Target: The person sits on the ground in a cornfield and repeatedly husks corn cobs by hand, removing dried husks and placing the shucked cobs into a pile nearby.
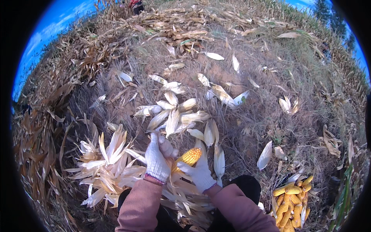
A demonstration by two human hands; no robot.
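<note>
A yellow ear of corn (pixel 189 157), its kernels bare at the upper end, lies between my two gloved hands. My right hand (pixel 200 174), in a white knit glove, holds the ear from the right. My left hand (pixel 158 156), gloved alike, is at the ear's lower left end with its fingers curled; peeled husk hangs beneath, and the exact grip there is partly hidden. Just beyond the hands lie several ears in pale husks (pixel 173 116). Loose stripped husks (pixel 110 171) are heaped at my left and between my legs.
Bare yellow ears (pixel 292 203) are piled at the lower right. Single husks (pixel 264 155) are scattered over dry, grassy soil. Dry corn stalks (pixel 43 139) line the left side, and more lie across the far ground. A person (pixel 136 5) is partly visible at the far top.
</note>
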